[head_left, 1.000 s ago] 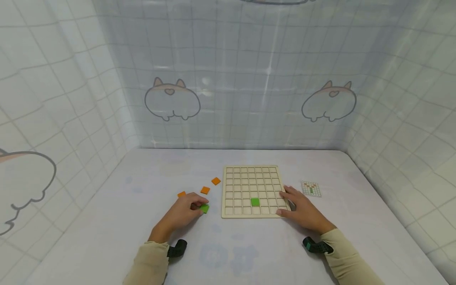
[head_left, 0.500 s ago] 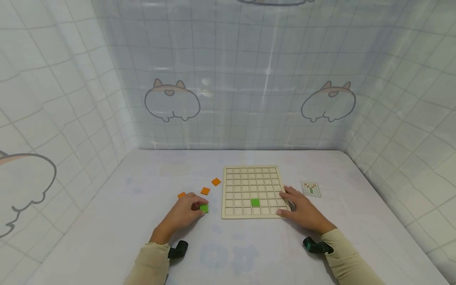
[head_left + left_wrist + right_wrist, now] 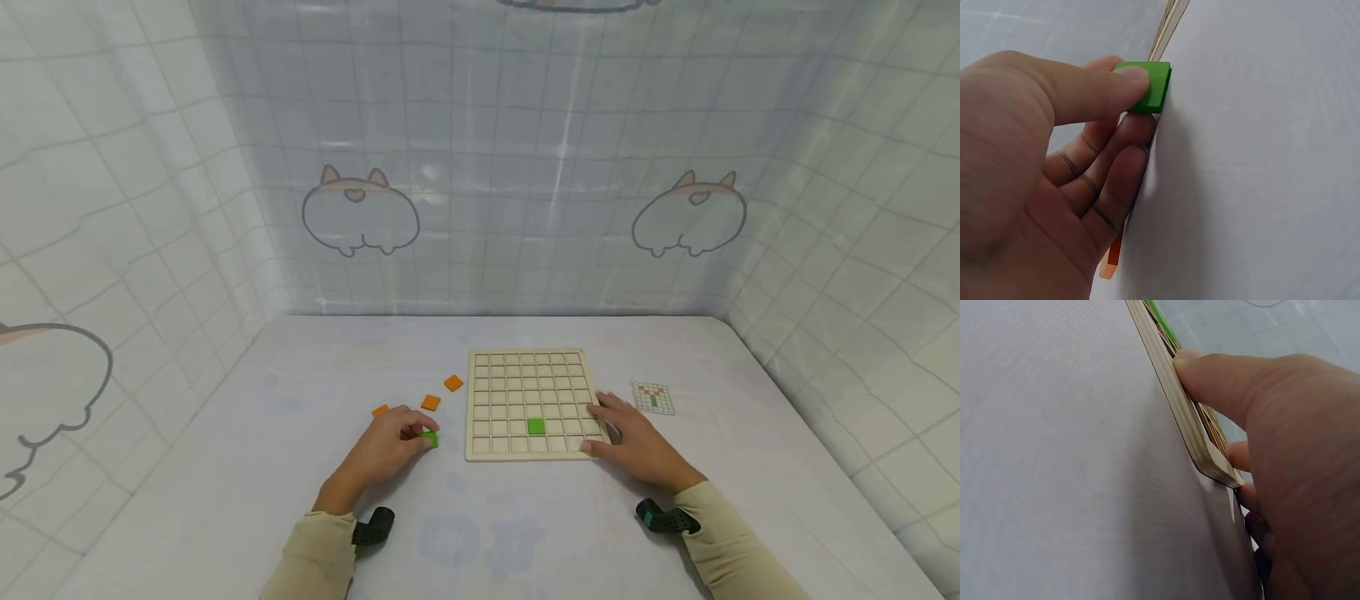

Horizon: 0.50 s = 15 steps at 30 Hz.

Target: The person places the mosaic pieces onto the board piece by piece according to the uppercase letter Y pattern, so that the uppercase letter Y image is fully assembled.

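Observation:
In the head view, my left hand (image 3: 387,443) is left of the pale wooden grid board (image 3: 475,400). Its thumb and fingers pinch a small green square tile (image 3: 1159,87), close over the table in the left wrist view. Another green tile (image 3: 536,427) sits in a cell of the board's second row from the front. My right hand (image 3: 639,442) rests at the board's front right corner, thumb (image 3: 1200,372) on the front rim and fingers along the right side. Orange tiles (image 3: 431,403) lie loose between my left hand and the board.
Right of the board lies a small pattern card (image 3: 654,397) printed with a grid and coloured squares. More orange tiles, one (image 3: 453,383) near the board's left edge and one (image 3: 381,410) partly behind my left hand, lie on the white table. Tiled-print sheets stand around the table.
The green tile in my left fingers has turned slightly and shows less beyond the fingertips. My right hand stays at the board's corner.

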Each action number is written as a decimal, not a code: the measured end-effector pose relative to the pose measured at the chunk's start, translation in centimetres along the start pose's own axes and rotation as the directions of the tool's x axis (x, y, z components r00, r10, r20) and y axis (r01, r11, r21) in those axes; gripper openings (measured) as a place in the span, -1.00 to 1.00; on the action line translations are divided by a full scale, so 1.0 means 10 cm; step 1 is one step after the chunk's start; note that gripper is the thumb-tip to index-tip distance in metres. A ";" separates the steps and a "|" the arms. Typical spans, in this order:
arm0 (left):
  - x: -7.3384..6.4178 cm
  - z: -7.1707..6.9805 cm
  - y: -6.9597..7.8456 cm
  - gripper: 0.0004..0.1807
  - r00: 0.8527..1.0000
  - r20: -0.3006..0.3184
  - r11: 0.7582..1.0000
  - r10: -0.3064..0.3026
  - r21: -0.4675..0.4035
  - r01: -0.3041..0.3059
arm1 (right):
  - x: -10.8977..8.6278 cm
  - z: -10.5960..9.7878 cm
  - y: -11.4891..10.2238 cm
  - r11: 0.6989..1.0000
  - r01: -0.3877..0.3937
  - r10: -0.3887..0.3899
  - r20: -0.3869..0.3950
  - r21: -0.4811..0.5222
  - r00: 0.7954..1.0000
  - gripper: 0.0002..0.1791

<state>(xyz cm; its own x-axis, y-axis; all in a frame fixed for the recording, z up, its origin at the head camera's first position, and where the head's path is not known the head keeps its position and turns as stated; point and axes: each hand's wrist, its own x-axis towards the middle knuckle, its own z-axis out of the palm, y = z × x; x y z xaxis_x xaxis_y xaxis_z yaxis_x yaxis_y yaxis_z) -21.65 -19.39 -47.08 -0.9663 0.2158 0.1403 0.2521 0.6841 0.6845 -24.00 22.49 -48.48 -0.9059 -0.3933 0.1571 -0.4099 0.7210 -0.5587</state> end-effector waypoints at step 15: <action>0.03 0.03 0.00 -0.80 0.999 0.028 0.996 -0.029 -0.083 0.031 | 0.01 0.02 0.02 1.000 0.021 -0.021 -0.008 -0.006 1.000 -0.16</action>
<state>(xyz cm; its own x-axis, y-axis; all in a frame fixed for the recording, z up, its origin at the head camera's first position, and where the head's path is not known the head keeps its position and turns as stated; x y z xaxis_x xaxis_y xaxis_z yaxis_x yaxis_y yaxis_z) -21.90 -19.08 -47.24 -0.9714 0.2153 0.1001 0.2165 0.6302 0.7456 -24.16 22.53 -48.72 -0.8977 -0.4043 0.1754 -0.4299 0.7158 -0.5503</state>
